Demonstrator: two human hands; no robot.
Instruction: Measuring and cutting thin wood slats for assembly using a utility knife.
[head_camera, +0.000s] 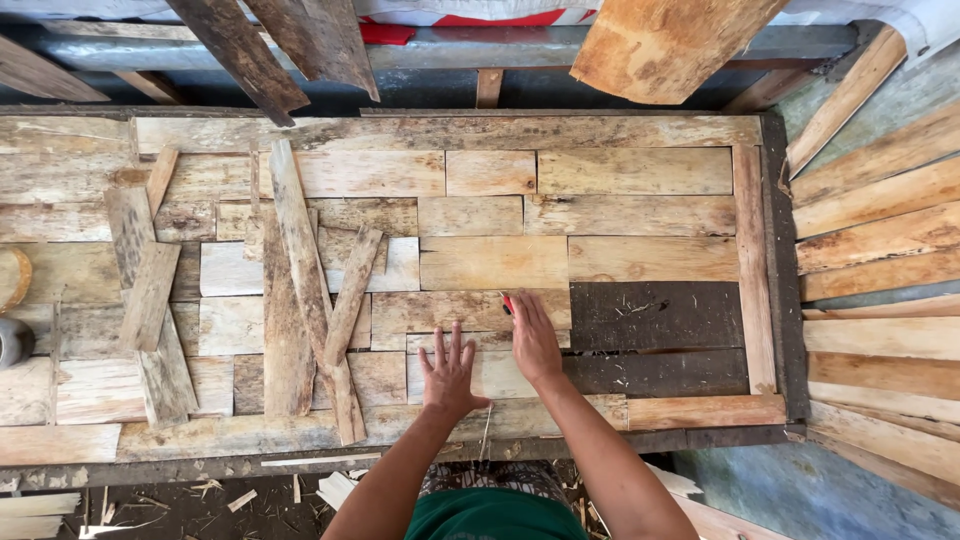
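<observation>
My left hand (449, 373) lies flat, fingers spread, on a pale wooden plank (490, 377) in the lower middle of a workbench covered with fitted wood pieces. My right hand (532, 337) rests just to its right, closed around a small red tool (507, 303) whose tip pokes out above the fingers. The tool's tip touches the seam between the pale plank and the plank above (455, 311). Most of the tool is hidden by the hand.
Loose narrow slats (312, 280) lie crossed on the bench's left half, more (150, 300) further left. A dark board (655, 315) sits right of my hands. Planks (880, 240) are stacked at right. A wooden frame strip (752, 260) edges the bench. Boards (660, 45) lean overhead.
</observation>
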